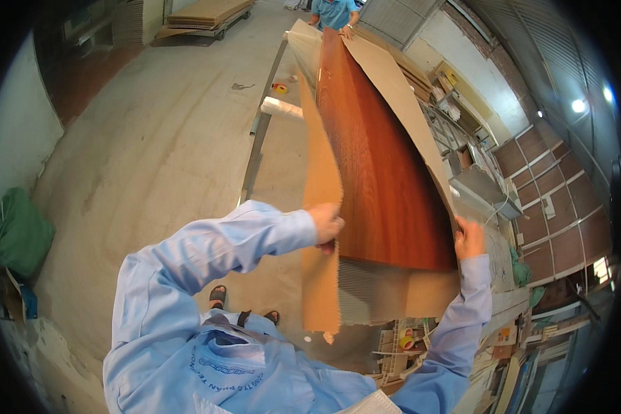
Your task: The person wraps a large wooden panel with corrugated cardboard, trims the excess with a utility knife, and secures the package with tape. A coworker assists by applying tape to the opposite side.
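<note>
A long reddish-brown wooden panel lies lengthwise in front of me, with a sheet of brown cardboard under it and turned up along both long sides. My left hand is closed around the cardboard's left edge, near the panel's close end. On the other side, my right hand grips the cardboard's right edge. The cardboard's near end sticks out past the panel, its ribbed inner face showing. At the far end, a co-worker in a blue shirt has a hand on the panel or cardboard.
A metal frame stands left of the panel, with a white roll across it and a tape roll farther off. Stacked cardboard rests on a cart at the back left. Slatted racks with tape stand at lower right.
</note>
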Demonstrator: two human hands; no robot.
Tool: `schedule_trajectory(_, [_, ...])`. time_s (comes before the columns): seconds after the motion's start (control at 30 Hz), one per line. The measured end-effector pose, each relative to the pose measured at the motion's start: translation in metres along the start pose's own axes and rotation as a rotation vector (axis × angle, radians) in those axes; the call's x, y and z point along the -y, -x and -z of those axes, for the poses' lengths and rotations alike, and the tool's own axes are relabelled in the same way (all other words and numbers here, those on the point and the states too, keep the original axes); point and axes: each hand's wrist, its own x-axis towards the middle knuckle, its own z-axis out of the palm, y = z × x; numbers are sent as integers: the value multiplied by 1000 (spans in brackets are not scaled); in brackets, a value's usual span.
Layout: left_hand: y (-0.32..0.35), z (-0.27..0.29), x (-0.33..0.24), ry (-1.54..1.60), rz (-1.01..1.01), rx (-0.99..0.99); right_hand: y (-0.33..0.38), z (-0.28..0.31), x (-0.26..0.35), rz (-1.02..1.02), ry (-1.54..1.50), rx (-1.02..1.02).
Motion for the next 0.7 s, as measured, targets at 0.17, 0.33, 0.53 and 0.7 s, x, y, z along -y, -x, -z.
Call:
schedule_trajectory(0.17, [46,22,37,156,-52,-102,-6,14,-2,-19,-35,34])
schedule_trajectory(0.33, [78,48,114,151,-110,-115,-17,45,-28,-64,-84,-13])
schedule_trajectory(0.53, [130,68,220,508,-78,-284,-20,73,-72,-143,-161,12])
schedule_trajectory(0.7, [104,42,163,185,-215,-293,-24,94,-90,-231,-339,96])
